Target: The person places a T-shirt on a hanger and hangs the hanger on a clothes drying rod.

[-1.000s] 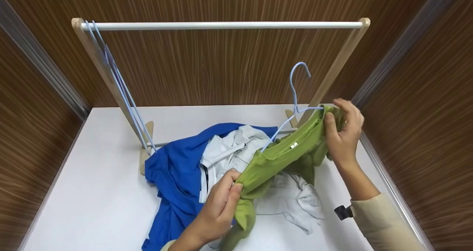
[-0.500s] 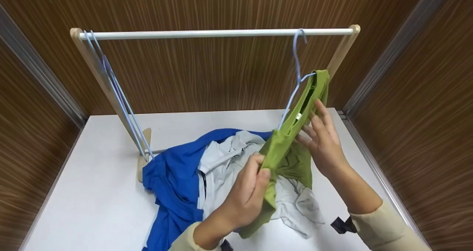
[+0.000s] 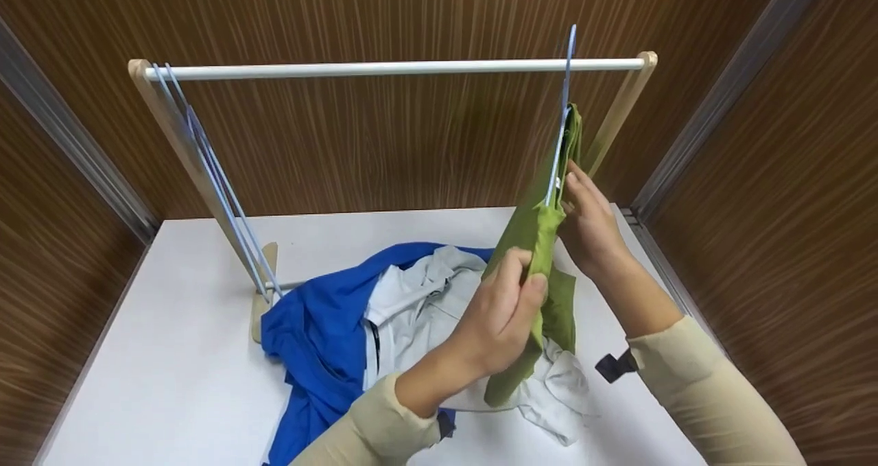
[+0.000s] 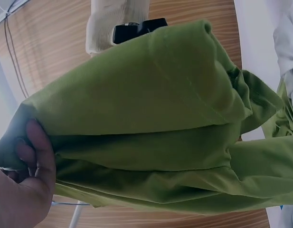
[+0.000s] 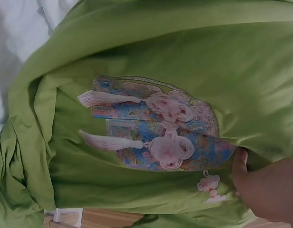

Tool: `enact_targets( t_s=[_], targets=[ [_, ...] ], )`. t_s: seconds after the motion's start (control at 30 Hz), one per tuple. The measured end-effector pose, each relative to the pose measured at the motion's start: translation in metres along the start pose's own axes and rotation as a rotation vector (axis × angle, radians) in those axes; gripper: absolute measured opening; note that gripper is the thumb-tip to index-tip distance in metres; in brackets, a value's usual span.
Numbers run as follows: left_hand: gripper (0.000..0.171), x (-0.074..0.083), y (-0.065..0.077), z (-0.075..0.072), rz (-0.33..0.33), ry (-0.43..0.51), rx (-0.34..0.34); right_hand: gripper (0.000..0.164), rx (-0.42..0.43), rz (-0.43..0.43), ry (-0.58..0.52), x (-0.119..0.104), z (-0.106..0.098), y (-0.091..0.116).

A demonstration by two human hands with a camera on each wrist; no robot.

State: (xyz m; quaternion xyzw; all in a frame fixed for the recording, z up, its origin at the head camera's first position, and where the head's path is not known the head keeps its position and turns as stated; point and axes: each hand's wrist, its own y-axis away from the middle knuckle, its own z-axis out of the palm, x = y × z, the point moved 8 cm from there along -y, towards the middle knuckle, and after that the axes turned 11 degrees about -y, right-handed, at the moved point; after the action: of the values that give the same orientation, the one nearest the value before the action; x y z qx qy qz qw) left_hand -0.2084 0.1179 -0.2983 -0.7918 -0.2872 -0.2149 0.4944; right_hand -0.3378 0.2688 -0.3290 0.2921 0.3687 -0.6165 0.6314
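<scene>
A green shirt (image 3: 525,233) hangs on a light blue hanger (image 3: 566,88), turned almost edge-on in the head view. The hanger's hook overlaps the white rail near its right end. My left hand (image 3: 499,315) grips the shirt at its near shoulder, thumb on one side and curled fingers (image 4: 42,152) on the other. My right hand (image 3: 591,229) touches the shirt's front with its fingers extended, below the collar. In the right wrist view the front carries a colourful patch (image 5: 170,128) with pink flower shapes and tassels, and my thumb (image 5: 240,164) lies beside it.
The rack's white rail (image 3: 357,70) runs between wooden posts. Light blue hangers (image 3: 219,178) hang at its left end. A blue garment (image 3: 322,329) and a pale grey one (image 3: 418,301) lie heaped on the white table (image 3: 185,356), with brown wood-grain walls (image 3: 384,150) around.
The shirt and hanger have risen to the rail and turned edge-on. My left hand moved up and right, keeping its grip; my right hand slid from the far shoulder to the shirt's front.
</scene>
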Motion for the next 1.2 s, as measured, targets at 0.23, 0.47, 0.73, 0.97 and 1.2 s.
enact_targets(
  t_s=[0.23, 0.47, 0.73, 0.97, 1.2],
  targets=[
    [0.025, -0.002, -0.032, 0.009, -0.003, -0.047, 0.008, 0.047, -0.017, 0.004, -0.097, -0.006, -0.005, -0.027],
    [0.025, -0.005, -0.058, 0.025, -0.029, -0.008, -0.022, 0.045, 0.065, -0.069, -0.010, -0.020, -0.017, -0.045],
    [0.023, -0.024, -0.064, 0.043, -0.043, 0.028, -0.042, 0.042, 0.124, 0.001, 0.027, -0.006, -0.039, -0.055],
    [0.021, -0.036, -0.062, 0.052, -0.047, 0.007, -0.015, 0.037, 0.212, 0.060, 0.069, 0.009, -0.060, -0.057],
    [0.022, -0.042, -0.057, 0.064, -0.071, -0.035, -0.019, 0.027, 0.291, 0.041, 0.099, 0.013, -0.074, -0.053]
  ],
)
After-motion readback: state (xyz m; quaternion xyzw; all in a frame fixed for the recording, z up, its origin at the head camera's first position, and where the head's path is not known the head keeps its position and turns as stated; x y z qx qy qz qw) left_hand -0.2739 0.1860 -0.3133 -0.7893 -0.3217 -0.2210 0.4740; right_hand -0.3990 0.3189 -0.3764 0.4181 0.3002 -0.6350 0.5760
